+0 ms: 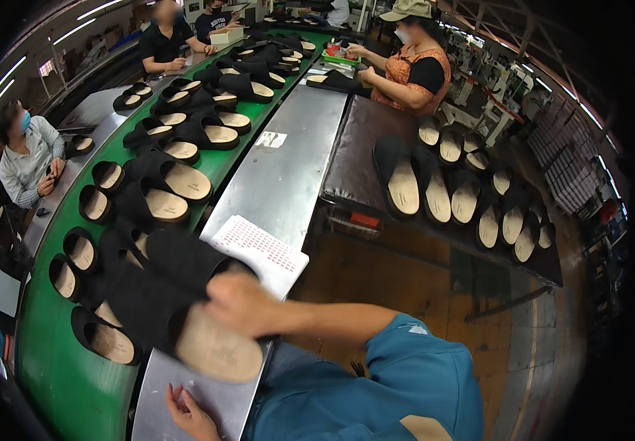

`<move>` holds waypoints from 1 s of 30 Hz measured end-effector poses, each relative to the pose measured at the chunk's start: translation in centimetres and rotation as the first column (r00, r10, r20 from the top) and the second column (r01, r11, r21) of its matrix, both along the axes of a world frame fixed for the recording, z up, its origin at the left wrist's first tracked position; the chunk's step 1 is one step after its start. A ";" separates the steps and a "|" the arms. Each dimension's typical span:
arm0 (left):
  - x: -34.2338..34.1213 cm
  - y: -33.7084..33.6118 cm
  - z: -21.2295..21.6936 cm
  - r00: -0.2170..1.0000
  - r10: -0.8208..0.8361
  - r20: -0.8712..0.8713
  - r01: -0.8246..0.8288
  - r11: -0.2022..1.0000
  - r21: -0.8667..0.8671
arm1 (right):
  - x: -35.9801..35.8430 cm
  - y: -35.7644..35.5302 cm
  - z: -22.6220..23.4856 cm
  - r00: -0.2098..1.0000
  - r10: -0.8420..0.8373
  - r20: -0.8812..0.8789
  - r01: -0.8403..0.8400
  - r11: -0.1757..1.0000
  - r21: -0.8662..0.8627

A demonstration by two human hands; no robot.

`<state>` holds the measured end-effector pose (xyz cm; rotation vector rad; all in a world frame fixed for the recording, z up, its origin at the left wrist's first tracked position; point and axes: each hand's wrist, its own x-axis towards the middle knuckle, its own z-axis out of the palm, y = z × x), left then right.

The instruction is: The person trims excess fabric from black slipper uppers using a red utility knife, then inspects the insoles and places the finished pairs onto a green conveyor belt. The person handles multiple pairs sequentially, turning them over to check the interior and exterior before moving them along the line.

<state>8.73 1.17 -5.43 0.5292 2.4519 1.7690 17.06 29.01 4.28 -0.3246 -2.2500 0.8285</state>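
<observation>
We find the right hand [241, 303], blurred, extended leftward and clasping the edge of a black slipper [203, 342] above the metal bench [157, 388] beside the green belt [75, 389]; the left hand [191, 416] is unclenched, fingers loosely bent.

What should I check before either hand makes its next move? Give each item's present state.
1. Left hand free: ok; empty, loosely curled above the steel tabletop.
2. Right hand on a black mule: ok; closed at the shoe's edge, beige insole facing up.
3. Firm grip by the right hand: cannot tell; blurred.
4. Green conveyor belt free of footwear: not ok; other black mules crowd it.
5. Printed sheet fully visible: not ok; its lower left part is blocked from view.
</observation>
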 end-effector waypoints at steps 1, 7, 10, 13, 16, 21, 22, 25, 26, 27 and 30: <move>0.5 0.5 0.4 0.998 -0.014 0.053 0.015 1.000 -0.011 | 0.5 2.9 -0.6 0.994 -0.107 0.003 0.107 0.993 0.049; 0.7 0.9 1.2 0.990 -0.031 0.138 0.033 0.999 -0.013 | 6.0 20.9 1.3 0.720 -0.690 0.075 0.643 0.705 0.300; 0.9 1.6 1.4 0.993 -0.048 0.109 0.045 0.999 0.029 | 10.4 32.0 4.9 0.537 -0.843 0.023 0.783 0.509 0.357; 0.8 2.4 0.9 0.977 -0.100 0.186 0.094 0.995 0.042 | 18.2 42.6 10.2 0.224 -0.965 -0.139 0.888 0.144 0.436; 0.8 1.4 1.3 0.988 -0.059 0.145 0.074 0.993 -0.097 | 11.7 40.2 12.1 0.522 -0.853 -0.025 0.808 0.485 0.334; -0.2 -1.2 -3.8 0.995 0.085 0.060 -0.088 0.995 0.055 | -0.6 23.4 7.4 0.917 -0.313 0.249 0.242 0.929 0.280; -0.2 -0.7 -2.4 0.992 0.055 0.112 -0.063 0.996 0.070 | -1.6 20.8 6.2 0.946 -0.223 0.236 0.155 0.949 0.276; -1.5 -0.7 -0.4 0.993 0.059 0.099 -0.066 0.995 0.078 | -3.5 14.1 5.7 0.950 -0.039 0.310 -0.051 0.959 0.277; -2.3 -1.2 -0.1 0.995 0.094 0.012 -0.095 0.995 0.041 | -4.1 12.6 5.9 0.934 0.021 0.356 -0.119 0.959 0.257; -3.1 -1.8 0.1 0.992 0.105 -0.073 -0.105 0.994 0.006 | -4.9 11.2 6.0 0.914 0.058 0.401 -0.167 0.956 0.242; -4.5 -4.1 0.0 0.965 0.248 -0.081 -0.248 0.969 0.007 | -7.7 8.1 6.2 0.856 0.250 0.453 -0.310 0.949 0.062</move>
